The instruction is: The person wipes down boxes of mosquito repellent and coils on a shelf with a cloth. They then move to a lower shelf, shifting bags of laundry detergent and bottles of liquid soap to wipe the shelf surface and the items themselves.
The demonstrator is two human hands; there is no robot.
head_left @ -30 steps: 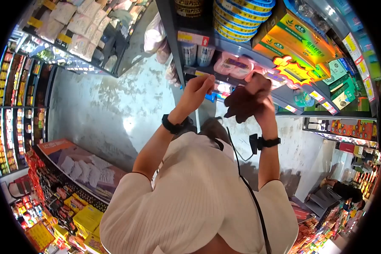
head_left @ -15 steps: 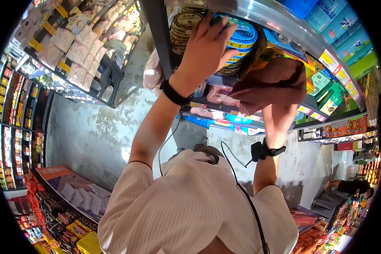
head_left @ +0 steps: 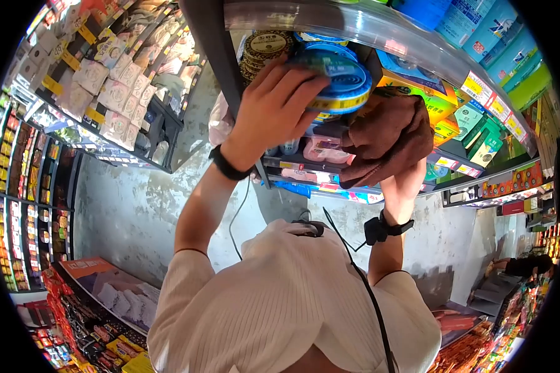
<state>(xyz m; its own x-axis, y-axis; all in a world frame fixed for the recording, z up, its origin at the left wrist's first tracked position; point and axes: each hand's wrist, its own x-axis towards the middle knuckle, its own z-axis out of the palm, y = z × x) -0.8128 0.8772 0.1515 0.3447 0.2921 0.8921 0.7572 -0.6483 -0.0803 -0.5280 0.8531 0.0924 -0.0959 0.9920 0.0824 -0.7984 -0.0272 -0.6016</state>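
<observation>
At the shelf unit (head_left: 208,43), the left hand (head_left: 270,112) grasps one side of a blue tin (head_left: 350,84), risking tilt; the right hand (head_left: 406,181) holds a brown cloth (head_left: 395,133).

Text on blue tins (head_left: 345,78), upper centre, and price labels (head_left: 477,88), upper right, is blurred; no wording is legible

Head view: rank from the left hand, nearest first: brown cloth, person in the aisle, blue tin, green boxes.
1. Blue tin, touching the left hand's fingers.
2. Brown cloth, right of it, over the right hand.
3. Green boxes, farther right, on the shelf.
4. Person, far right, down the aisle.
</observation>
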